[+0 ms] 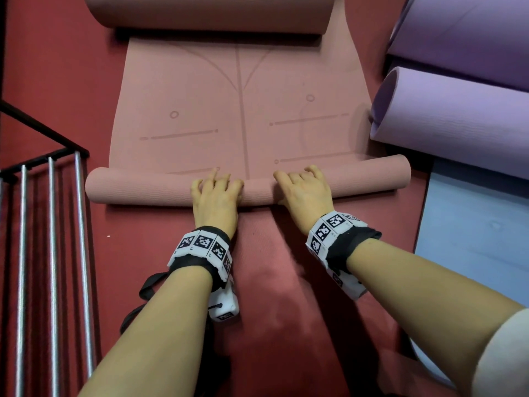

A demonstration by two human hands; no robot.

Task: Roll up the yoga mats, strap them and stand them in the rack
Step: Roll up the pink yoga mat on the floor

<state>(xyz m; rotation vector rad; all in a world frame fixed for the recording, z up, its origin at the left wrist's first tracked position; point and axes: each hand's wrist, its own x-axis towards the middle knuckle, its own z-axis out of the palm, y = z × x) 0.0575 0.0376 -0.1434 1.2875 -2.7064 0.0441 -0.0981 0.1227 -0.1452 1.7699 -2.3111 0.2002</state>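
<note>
Pink mat (243, 110) lies flat mid red floor (57, 67). Near end is rolled into a thin tube, far end is curled up too. Left hand (216, 196) and right hand (305, 193) sit side by side on the tube's centre, fingers curled over its top, gripping it. Tube ends are unheld.

My read: the mat is light, soft, springy foam with a grippy face. It'll likely skew or loosen if driven only from the middle, so spread the hands toward the ends and keep pressure down.

Count:
- one pink mat
- two purple rolls (458, 116) at the floor's right edge
- one pale blue mat (472, 239) flat at near right
- one rack (51, 224) at the left edge
- one black strap (148, 287) by the left forearm
</note>
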